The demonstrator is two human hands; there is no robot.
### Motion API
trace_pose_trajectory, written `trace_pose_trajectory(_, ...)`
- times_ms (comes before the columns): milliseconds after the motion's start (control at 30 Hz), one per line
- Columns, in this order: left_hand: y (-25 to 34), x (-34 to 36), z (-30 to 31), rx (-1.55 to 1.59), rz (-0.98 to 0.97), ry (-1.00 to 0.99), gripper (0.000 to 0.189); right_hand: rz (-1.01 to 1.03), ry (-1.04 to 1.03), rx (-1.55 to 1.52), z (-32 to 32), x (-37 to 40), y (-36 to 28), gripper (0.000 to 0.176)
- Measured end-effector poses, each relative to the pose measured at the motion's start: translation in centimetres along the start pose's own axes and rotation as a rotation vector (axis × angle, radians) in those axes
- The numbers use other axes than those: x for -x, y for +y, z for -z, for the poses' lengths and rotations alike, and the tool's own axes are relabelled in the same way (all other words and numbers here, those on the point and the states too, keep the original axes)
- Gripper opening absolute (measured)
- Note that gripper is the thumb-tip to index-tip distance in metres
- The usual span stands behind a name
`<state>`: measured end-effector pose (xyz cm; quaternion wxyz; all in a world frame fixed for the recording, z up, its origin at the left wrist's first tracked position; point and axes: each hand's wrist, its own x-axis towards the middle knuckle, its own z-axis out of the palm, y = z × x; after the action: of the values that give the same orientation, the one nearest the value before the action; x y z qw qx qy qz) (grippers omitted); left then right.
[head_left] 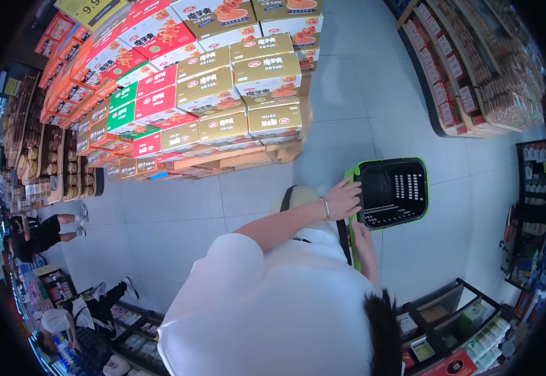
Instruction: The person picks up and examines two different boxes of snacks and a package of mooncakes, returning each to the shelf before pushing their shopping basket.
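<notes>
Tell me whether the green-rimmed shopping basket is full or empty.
Empty: the basket shows its bare black perforated floor and walls, with nothing lying inside it.

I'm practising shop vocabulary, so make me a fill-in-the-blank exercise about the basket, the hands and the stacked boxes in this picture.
The black plastic shopping basket has a ___ rim.
The left hand on that rim wears a ___ on its wrist.
Stacked red and gold cardboard boxes sit on a wooden ___.
Missing: green; bracelet; pallet.
</notes>
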<state>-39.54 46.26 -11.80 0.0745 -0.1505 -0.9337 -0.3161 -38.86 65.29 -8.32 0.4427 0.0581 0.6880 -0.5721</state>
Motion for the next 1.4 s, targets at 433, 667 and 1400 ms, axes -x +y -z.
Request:
trace_pose_trajectory(433, 3.1, 15.1, 4.9, 0.09, 0.082, -0.202, 0.034, 0.056, 0.013, 0.149, -9.3, 6.3, 7.2, 0.028)
trace_pose_trajectory(667, 1.1, 21.3, 9.4, 0.043, -0.011, -0.159, 0.044, 0.009, -0.066, 0.119, -15.5, 8.2, 8.9, 0.028)
trace_pose_trajectory(1400, -11.8, 38.0, 26.2, -0.25, -0.297, -0.347, 0.013, 0.257, 0.262, 0.258, -48.8, 11.9, 7.7, 0.035)
